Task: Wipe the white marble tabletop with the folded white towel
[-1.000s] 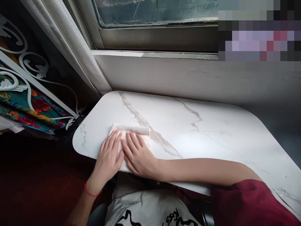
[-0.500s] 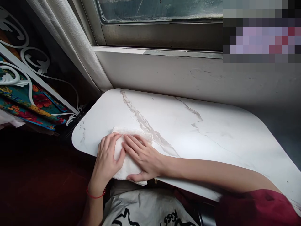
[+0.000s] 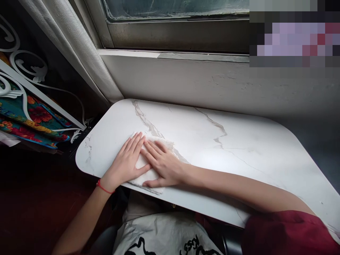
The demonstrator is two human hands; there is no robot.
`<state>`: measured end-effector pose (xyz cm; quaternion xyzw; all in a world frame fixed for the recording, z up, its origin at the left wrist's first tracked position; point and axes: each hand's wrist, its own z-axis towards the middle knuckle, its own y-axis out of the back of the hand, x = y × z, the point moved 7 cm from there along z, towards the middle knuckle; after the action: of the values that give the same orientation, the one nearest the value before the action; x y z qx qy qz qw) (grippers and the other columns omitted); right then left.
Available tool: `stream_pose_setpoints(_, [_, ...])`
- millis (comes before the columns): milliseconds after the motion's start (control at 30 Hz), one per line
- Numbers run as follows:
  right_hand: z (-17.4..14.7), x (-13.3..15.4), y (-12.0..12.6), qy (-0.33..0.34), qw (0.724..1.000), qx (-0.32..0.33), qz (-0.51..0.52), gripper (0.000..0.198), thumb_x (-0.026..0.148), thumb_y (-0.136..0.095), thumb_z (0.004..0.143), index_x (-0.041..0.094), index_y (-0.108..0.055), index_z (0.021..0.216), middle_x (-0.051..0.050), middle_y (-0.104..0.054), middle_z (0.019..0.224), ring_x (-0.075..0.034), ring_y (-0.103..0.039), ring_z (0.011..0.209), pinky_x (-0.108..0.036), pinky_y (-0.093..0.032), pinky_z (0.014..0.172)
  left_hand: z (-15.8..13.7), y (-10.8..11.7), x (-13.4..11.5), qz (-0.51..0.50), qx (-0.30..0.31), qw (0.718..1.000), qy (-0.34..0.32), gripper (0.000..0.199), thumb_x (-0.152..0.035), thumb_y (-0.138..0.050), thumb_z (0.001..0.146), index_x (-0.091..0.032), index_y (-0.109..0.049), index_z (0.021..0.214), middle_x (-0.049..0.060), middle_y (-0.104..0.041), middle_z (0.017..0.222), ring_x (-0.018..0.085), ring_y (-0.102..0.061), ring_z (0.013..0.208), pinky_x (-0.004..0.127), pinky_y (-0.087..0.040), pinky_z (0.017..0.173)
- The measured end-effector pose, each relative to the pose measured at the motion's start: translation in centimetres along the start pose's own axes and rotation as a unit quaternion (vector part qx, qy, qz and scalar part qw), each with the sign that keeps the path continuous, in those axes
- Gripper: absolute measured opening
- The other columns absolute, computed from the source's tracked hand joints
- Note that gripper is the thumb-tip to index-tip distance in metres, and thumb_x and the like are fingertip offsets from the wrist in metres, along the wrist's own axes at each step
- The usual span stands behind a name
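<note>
A white cloth [image 3: 151,175] lies flat on the white marble-patterned tabletop [image 3: 255,141], close to its front edge. My left hand [image 3: 130,157] presses on the cloth's left part with fingers stretched out, a red string round the wrist. Flat on the right part rests my right hand [image 3: 163,163], its fingers extended and its thumb apart. The fingertips of both hands nearly meet near the cloth's far side. Much of the cloth is hidden under the palms.
Behind the table are a pale wall [image 3: 172,78] and a window [image 3: 175,9]. A light curtain [image 3: 77,46] hangs at the back left. White scrolled metalwork [image 3: 29,67] and flowered fabric [image 3: 39,117] stand at the left. The upper right corner is blurred out.
Both hands and the cloth have slid away from me, further onto the tabletop. My left hand's fingers lie straighter now. The view has shifted slightly.
</note>
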<state>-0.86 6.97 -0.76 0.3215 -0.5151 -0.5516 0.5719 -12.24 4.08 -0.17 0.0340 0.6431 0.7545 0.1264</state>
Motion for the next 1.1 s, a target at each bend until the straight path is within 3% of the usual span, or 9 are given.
stream_pose_setpoints(133, [0.7, -3.2, 0.6, -0.019, 1.000, -0.003, 0.003, 0.110, 0.076, -0.060, 0.086, -0.004, -0.032, 0.156, -0.035, -0.025, 0.164, -0.041, -0.026, 0.156, -0.061, -0.022, 0.126, 3.6, -0.9, 1.2, -0.010, 0.044, 0.999, -0.002, 0.111, -0.079, -0.053, 0.086, -0.008, -0.017, 0.163, 0.021, -0.019, 0.171, 0.033, -0.018, 0.159, 0.049, -0.019, 0.131])
stream_pose_setpoints(333, [1.1, -8.1, 1.3, -0.026, 0.999, -0.029, 0.007, 0.101, 0.073, -0.063, 0.086, 0.002, -0.039, 0.155, -0.030, -0.033, 0.163, -0.038, -0.031, 0.155, -0.061, -0.023, 0.126, 8.6, -2.5, 1.7, -0.021, 0.088, 0.995, 0.028, 0.109, -0.075, -0.051, 0.087, -0.005, -0.016, 0.163, 0.022, -0.014, 0.171, 0.035, -0.010, 0.160, 0.051, -0.014, 0.130])
stream_pose_setpoints(567, [0.7, -13.8, 2.3, -0.031, 0.998, -0.037, -0.030, 0.090, 0.068, -0.059, 0.090, 0.008, -0.042, 0.155, -0.026, -0.035, 0.163, -0.036, -0.035, 0.153, -0.061, -0.024, 0.125, 14.4, -3.8, 1.1, -0.013, 0.031, 0.999, 0.030, 0.104, -0.069, -0.054, 0.087, 0.001, -0.023, 0.159, 0.027, -0.023, 0.168, 0.037, -0.015, 0.160, 0.053, -0.013, 0.129])
stream_pose_setpoints(800, [-0.1, -18.4, 3.6, -0.068, 0.995, -0.049, -0.060, 0.088, 0.064, -0.062, 0.091, 0.007, -0.042, 0.155, -0.025, -0.038, 0.162, -0.034, -0.038, 0.152, -0.058, -0.024, 0.126, 19.6, -4.3, 0.7, -0.022, 0.022, 0.999, 0.006, 0.103, -0.066, -0.058, 0.087, 0.003, -0.027, 0.157, 0.026, -0.026, 0.167, 0.036, -0.018, 0.159, 0.049, -0.014, 0.129])
stream_pose_setpoints(1100, [-1.8, -22.7, 5.3, -0.096, 0.991, -0.048, -0.078, 0.078, 0.059, -0.062, 0.093, 0.014, -0.045, 0.155, -0.018, -0.044, 0.161, -0.032, -0.041, 0.150, -0.054, -0.029, 0.125, 24.0, -4.9, -0.6, -0.011, -0.023, 0.999, 0.031, 0.093, -0.065, -0.058, 0.089, -0.001, -0.037, 0.154, 0.024, -0.035, 0.163, 0.037, -0.029, 0.154, 0.049, -0.020, 0.127])
